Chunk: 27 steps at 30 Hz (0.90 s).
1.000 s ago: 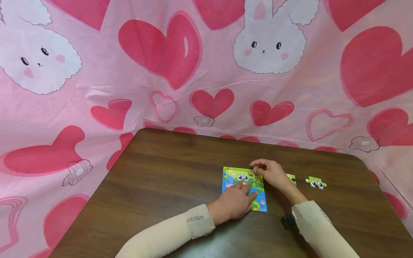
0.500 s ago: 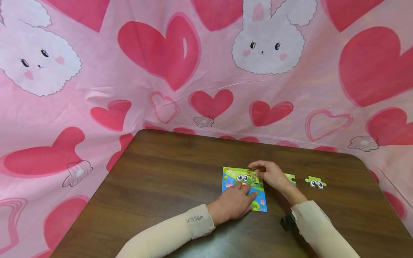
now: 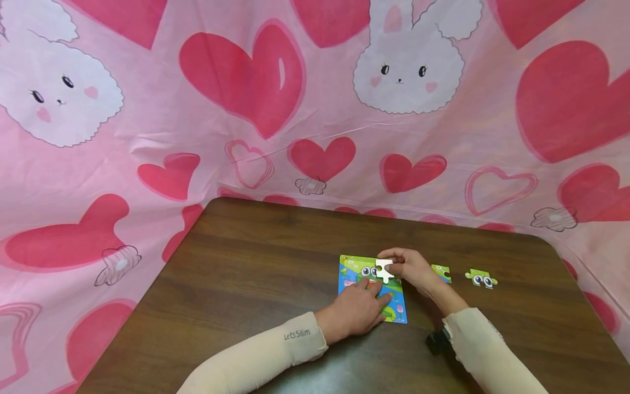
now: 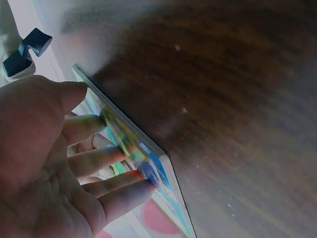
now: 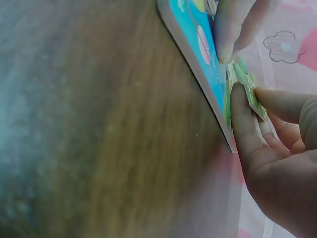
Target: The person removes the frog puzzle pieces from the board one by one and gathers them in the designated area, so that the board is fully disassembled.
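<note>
A square puzzle board [image 3: 346,264], printed in green and blue with a big-eyed cartoon frog, lies on the table. My left hand [image 3: 353,312] rests on its lower middle, fingers spread; in the left wrist view the straight fingertips [image 4: 141,186] meet the board's printed face. Over the upper right of the board, my right hand [image 3: 412,269] pinches a jigsaw piece [image 3: 384,270] between thumb and fingers. Glare turns that piece white in the head view. From the right wrist, its green printed side shows, and the piece [image 5: 250,91] tilts close over the board's edge.
Two loose jigsaw pieces lie right of the board: a green one [image 3: 443,272] partly behind the right hand, and one with two cartoon eyes [image 3: 482,280] farther right. A dark wood table [image 3: 256,262] carries everything. Pink heart-patterned cloth [image 3: 325,115] hangs behind and beside it.
The piece in my right hand has turned, its face going from printed colour to white glare. That hand has shifted slightly left and down. My left hand stays in place on the board.
</note>
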Tool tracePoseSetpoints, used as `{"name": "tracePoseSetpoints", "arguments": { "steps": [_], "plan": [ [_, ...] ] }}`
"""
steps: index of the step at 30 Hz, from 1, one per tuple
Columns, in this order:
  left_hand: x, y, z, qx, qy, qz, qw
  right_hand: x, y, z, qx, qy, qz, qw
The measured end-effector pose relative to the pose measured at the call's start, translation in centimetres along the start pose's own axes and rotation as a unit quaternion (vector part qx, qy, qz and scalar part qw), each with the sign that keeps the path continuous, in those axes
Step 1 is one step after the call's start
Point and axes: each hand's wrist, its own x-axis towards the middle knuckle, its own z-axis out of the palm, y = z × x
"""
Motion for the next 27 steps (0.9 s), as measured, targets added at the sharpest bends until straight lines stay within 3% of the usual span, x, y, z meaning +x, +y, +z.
{"name": "tracePoseSetpoints", "arguments": {
  "steps": [12,22,27],
  "plan": [
    [0.0,0.1,-0.1,-0.001,0.004,-0.001,1.0000,0.1,-0.4,-0.9,0.081,0.001,0.034,0.9962],
    [-0.1,0.1,0.0,-0.003,0.002,-0.004,1.0000,-0.3,-0.2,-1.9,0.097,0.001,0.044,0.9943],
    [0.0,0.1,0.0,0.002,0.006,-0.005,1.0000,-0.6,-0.1,-2.5,0.076,0.006,0.054,0.9956]
  ]
}}
